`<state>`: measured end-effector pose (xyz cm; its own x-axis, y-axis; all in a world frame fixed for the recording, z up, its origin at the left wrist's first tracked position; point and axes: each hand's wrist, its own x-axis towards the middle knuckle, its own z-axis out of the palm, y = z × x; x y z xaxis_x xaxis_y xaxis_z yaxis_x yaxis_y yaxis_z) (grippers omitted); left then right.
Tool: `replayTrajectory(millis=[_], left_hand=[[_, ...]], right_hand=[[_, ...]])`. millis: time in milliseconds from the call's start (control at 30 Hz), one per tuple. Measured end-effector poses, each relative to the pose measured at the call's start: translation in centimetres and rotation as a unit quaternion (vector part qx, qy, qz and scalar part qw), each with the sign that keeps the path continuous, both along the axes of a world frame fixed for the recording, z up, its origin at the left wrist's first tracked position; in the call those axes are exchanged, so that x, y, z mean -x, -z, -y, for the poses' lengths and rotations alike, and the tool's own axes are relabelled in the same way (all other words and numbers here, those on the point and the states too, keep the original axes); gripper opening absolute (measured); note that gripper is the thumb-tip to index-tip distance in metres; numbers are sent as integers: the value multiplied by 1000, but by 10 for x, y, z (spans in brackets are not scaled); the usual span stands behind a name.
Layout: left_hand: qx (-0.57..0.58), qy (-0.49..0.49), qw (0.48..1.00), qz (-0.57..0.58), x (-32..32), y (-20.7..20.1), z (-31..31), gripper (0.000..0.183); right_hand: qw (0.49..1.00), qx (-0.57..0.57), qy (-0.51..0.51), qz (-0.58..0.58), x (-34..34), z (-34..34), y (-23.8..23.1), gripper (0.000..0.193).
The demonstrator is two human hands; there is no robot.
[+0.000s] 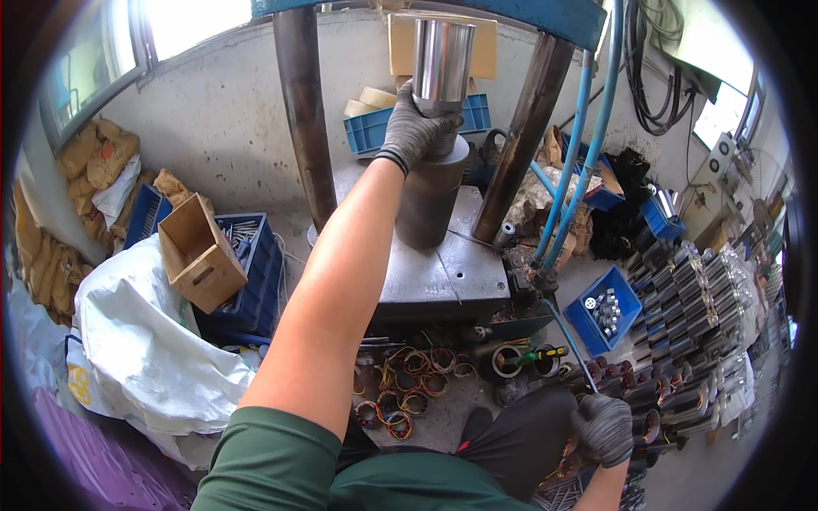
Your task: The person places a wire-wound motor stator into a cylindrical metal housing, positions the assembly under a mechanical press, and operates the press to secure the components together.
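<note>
My left hand (417, 129), in a grey knit glove, is wrapped round the narrower lower end of a shiny metal cylinder (443, 64). The cylinder stands upright above a thick dark metal post (430, 200) on the steel bed (417, 281) of a press. The glove hides where cylinder and post meet. Low at the right, my right hand (603, 428), gloved too, is closed at the lower end of a thin blue-grey lever (568, 342) that slants down from the press's side.
Dark columns (304, 111) and blue pipes (575, 170) frame the press. Wire-wound rings (405, 392) lie below its bed. Rows of metal cylinders (682, 298) and a blue bin (603, 311) of small parts stand right. A wooden box (200, 255) and white sack (145, 341) are left.
</note>
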<state>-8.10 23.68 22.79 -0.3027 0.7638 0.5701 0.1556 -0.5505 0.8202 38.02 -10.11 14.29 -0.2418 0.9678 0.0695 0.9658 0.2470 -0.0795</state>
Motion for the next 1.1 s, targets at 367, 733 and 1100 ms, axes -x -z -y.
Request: replayTrajectory(millis=[367,733,1100], left_hand=[[22,-5,1000,6,2,4,-7,108],[13,-39,999,-21,3,6,-10,107],[12,-1,1000,-8,17,19,-36,104]], right_hand=[[1000,8,-10,-8,-9,-1,5,22],[999,-13,-13,-45,-12,-1,12,18],[991,-6,2,-137,-5,-4,8,19]])
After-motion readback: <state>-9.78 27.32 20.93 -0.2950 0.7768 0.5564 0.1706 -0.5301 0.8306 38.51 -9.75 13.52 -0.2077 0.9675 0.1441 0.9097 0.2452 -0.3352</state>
